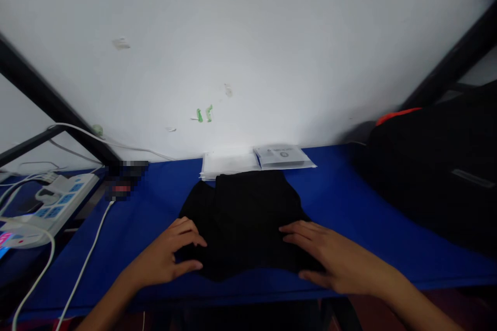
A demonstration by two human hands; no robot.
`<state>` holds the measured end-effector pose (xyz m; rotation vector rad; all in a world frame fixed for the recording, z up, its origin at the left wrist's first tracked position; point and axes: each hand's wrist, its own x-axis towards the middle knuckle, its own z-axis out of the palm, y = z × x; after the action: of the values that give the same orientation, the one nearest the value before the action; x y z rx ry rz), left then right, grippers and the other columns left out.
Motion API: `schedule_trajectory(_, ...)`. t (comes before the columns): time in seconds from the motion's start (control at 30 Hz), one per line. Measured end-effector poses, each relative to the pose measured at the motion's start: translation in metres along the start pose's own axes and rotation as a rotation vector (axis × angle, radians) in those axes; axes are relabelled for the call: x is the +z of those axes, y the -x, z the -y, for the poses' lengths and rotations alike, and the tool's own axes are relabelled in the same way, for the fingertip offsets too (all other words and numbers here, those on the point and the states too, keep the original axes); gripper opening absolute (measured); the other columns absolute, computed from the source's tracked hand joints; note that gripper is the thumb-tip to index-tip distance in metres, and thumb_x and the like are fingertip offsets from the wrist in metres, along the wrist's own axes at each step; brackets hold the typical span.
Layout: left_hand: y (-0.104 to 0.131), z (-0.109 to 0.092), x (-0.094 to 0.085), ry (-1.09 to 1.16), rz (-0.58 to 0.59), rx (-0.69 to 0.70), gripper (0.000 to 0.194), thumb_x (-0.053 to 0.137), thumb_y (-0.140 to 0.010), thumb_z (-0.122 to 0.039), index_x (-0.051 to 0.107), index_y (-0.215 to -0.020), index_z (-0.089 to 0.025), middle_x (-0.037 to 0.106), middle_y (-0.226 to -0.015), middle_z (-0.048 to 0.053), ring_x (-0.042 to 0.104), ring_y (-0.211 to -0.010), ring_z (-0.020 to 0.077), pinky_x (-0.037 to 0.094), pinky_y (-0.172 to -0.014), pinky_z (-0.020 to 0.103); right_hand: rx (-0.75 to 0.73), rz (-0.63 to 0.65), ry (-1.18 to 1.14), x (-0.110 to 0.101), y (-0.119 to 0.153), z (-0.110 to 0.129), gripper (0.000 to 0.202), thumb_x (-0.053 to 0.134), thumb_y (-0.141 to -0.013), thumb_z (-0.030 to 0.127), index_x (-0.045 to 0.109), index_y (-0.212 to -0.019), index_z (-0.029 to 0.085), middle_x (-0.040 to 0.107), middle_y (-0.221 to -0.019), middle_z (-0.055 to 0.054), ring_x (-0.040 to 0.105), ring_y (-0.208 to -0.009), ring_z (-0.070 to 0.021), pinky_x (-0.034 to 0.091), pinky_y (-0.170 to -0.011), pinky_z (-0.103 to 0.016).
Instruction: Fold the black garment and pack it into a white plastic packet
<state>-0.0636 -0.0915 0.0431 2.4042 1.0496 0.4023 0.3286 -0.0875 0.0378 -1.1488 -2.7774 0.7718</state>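
A black cloth garment [248, 217] lies spread on the blue tabletop, its kind hard to make out in the dark fabric. Its near edge reaches close to the front of the table. My left hand [171, 253] rests at the garment's left side, thumb and fingers apart, fingertips touching the cloth. On the opposite side, my right hand [330, 256] lies with its fingers stretched over the right edge of the fabric. Neither hand is closed on the cloth.
White papers [229, 163] and a printed plastic sleeve [285, 156] lie by the wall behind the garment. A large black bag [430, 165] fills the right end. To the left are a power strip [58, 207], white cables [87, 264] and a blurred-out dark item [124, 181].
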Motion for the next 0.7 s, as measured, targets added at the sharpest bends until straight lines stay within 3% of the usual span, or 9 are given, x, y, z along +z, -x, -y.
schedule_trajectory(0.1,0.001,0.004,0.003,-0.006,0.009,-0.004,0.011,0.064,-0.091,-0.031,0.07,-0.1,-0.027,0.06,-0.094,0.002,0.057,-0.09,0.0182,0.044,-0.084,0.031,0.029,-0.029,-0.061,0.003,0.008,-0.003,0.023,0.051,-0.092,0.026,0.065,-0.108,0.018,0.055,-0.139,-0.012,0.051,-0.129,-0.0278,0.041,-0.109,-0.046)
schedule_trajectory(0.17,0.001,0.007,0.004,0.004,-0.012,0.004,0.013,0.058,-0.095,-0.03,0.07,-0.099,-0.027,0.06,-0.093,0.002,0.057,-0.089,0.0174,0.044,-0.085,0.031,0.036,-0.055,-0.112,0.002,0.012,-0.005,0.023,0.046,-0.096,0.029,0.066,-0.1,0.02,0.059,-0.134,-0.011,0.055,-0.124,-0.026,0.046,-0.104,-0.043)
schedule_trajectory(0.3,0.0,0.013,0.001,0.017,-0.077,-0.018,0.016,0.053,-0.098,-0.028,0.067,-0.105,-0.027,0.063,-0.093,0.002,0.059,-0.089,0.0168,0.045,-0.084,0.03,0.037,-0.136,-0.186,-0.007,0.014,-0.009,0.028,0.047,-0.098,0.038,0.065,-0.113,0.024,0.068,-0.12,-0.008,0.064,-0.11,-0.025,0.052,-0.094,-0.04)
schedule_trajectory(0.4,-0.006,0.021,-0.005,-0.026,-0.141,-0.038,0.016,0.052,-0.098,-0.029,0.064,-0.109,-0.026,0.065,-0.098,0.002,0.061,-0.091,0.0172,0.046,-0.084,0.03,0.023,-0.207,-0.199,-0.016,0.005,-0.019,0.029,0.044,-0.099,0.041,0.067,-0.107,0.025,0.072,-0.102,-0.005,0.068,-0.095,-0.0226,0.055,-0.084,-0.037)
schedule_trajectory(0.5,-0.026,0.032,-0.011,-0.145,-0.253,-0.049,0.016,0.05,-0.098,-0.028,0.062,-0.108,-0.023,0.065,-0.099,0.004,0.06,-0.093,0.0196,0.047,-0.086,0.034,0.028,-0.344,-0.077,-0.023,-0.018,-0.04,0.03,0.04,-0.1,0.04,0.065,-0.1,0.022,0.071,-0.092,-0.007,0.068,-0.085,-0.0226,0.056,-0.076,-0.038)
schedule_trajectory(0.6,-0.057,0.039,-0.014,-0.326,-0.346,-0.111,0.022,0.05,-0.094,-0.021,0.059,-0.114,-0.019,0.061,-0.11,0.009,0.055,-0.104,0.0252,0.045,-0.094,0.043,0.05,-0.498,0.176,-0.023,-0.049,-0.066,0.026,0.044,-0.097,0.035,0.062,-0.109,0.02,0.068,-0.104,-0.012,0.066,-0.097,-0.0282,0.055,-0.083,-0.044)
schedule_trajectory(0.7,-0.09,0.042,-0.011,-0.423,-0.316,-0.143,0.035,0.053,-0.09,-0.019,0.054,-0.125,-0.016,0.056,-0.122,0.012,0.051,-0.111,0.0285,0.044,-0.098,0.046,0.041,-0.544,0.342,-0.021,-0.08,-0.087,0.031,0.046,-0.095,0.031,0.057,-0.12,0.016,0.064,-0.117,-0.018,0.06,-0.11,-0.0318,0.051,-0.093,-0.048)
